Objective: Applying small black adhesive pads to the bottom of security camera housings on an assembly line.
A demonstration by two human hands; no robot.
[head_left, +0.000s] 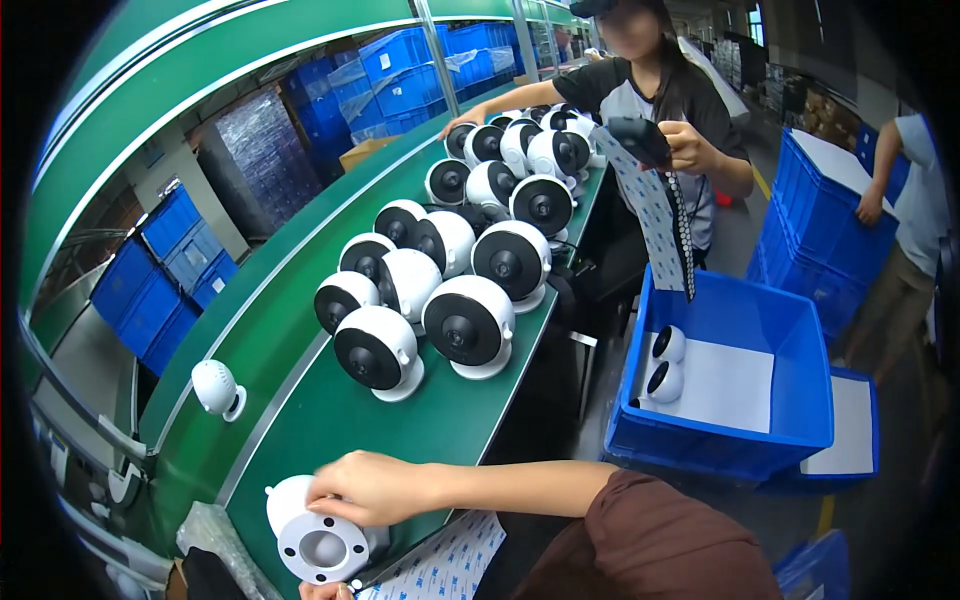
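Right hand (375,490), fingers (322,492) clamped on a tilted white camera (287,504), its round base (298,536) facing the viewer, at the near end of the green desk (310,432); left hand (326,592), mostly cut off below, beside a blue-patterned sheet (445,562), whether its fingers grip I cannot tell

We mark grouped cameras (462,322) on the bench (330,430), centre; held camera (322,547) lower left, under the right hand (372,488); lone camera (212,386) on the conveyor (268,372), left; two cameras (671,347) in the bin (700,453), right.
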